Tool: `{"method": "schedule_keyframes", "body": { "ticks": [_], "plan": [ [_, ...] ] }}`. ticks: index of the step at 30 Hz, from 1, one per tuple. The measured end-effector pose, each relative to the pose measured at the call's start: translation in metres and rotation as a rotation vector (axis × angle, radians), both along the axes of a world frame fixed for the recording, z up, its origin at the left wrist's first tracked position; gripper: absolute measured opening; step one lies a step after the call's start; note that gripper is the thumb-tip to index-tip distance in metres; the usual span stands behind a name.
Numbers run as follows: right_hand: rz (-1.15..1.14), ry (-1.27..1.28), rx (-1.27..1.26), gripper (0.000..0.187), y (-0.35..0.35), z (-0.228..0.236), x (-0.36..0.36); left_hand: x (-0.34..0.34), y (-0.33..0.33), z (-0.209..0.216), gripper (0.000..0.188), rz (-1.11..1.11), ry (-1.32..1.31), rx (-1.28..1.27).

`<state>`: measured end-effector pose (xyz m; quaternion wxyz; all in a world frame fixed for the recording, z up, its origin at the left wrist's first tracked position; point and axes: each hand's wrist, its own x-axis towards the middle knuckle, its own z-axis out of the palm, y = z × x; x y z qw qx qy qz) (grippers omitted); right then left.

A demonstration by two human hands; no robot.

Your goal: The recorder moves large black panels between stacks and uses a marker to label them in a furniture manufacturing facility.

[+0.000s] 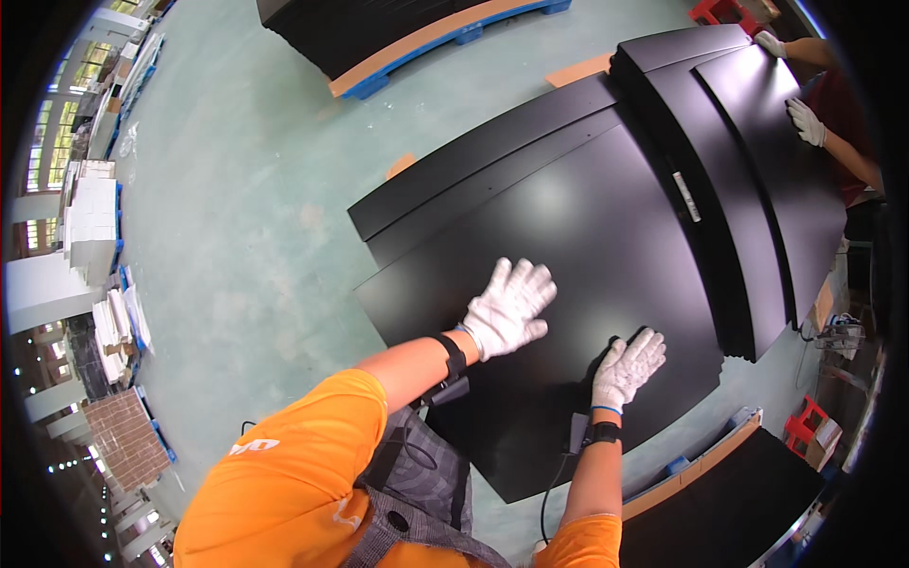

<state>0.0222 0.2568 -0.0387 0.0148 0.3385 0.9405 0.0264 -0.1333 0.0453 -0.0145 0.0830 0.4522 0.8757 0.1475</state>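
A large black panel [568, 227] lies on top of a stack in front of me, its surface smooth and slightly glossy. My left hand [508, 308], in a white work glove, is spread over the middle of this panel; whether its palm touches cannot be made out. Lower and to the right, my right hand [628, 369] in a matching glove rests flat near the panel's near side, fingers stretched out. Neither hand grips anything. Another black panel edge [483, 156] shows beneath, along the far left side.
To the right, a co-worker's gloved hands [805, 121] touch a second stack of black panels [748, 142]. Dark stacks stand on a blue pallet [369, 85] at the far side and at lower right. A red stool [805, 426] is at right; white boxes [93, 213] line the left.
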Motion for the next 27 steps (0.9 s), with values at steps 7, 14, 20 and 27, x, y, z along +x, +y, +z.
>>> {"method": "schedule_keyframes", "body": {
  "ticks": [7,14,20,27],
  "plan": [
    [-0.009,-0.009,0.08,0.06,0.006,-0.012,0.007,0.048,-0.084,-0.005,0.063,-0.309,-0.283,-0.07],
    [-0.189,-0.078,0.04,0.06,-0.034,-0.02,0.025,-0.001,-0.21,-0.003,0.065,-0.213,-0.187,-0.221],
    [-0.214,-0.082,0.023,0.062,-0.096,-0.017,0.018,-0.053,-0.319,0.017,0.076,0.215,-0.083,-0.538],
    [-0.187,-0.006,-0.03,0.061,-0.164,0.012,0.01,-0.066,-0.299,0.024,0.073,0.158,0.026,-0.39]
  ]
}}
